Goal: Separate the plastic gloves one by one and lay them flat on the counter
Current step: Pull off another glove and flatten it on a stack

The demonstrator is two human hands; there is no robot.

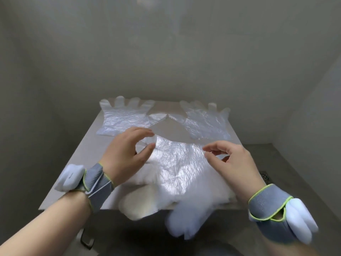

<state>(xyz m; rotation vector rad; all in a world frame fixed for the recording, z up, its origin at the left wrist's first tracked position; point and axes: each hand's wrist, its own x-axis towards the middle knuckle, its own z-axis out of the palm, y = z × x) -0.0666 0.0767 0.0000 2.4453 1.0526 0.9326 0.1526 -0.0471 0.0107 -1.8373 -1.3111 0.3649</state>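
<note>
A pile of clear plastic gloves [177, 169] lies at the near middle of the grey counter [83, 156], cuffs pointing away and fingers hanging over the front edge. Two single gloves lie flat at the far side, one on the left [125, 119] and one on the right [206, 124]. My left hand [125, 156] hovers at the pile's left cuff corner, thumb and fingers curved and apart. My right hand [234, 161] is at the right cuff corner, its thumb and index tip close together with a small gap. Neither hand plainly grips the film.
Grey walls close in the counter at the back and on both sides. A lower ledge with a drain grate [264, 177] runs along the right. A metal handle [86, 241] shows below the counter's front edge. Both wrists wear grey straps with white pads.
</note>
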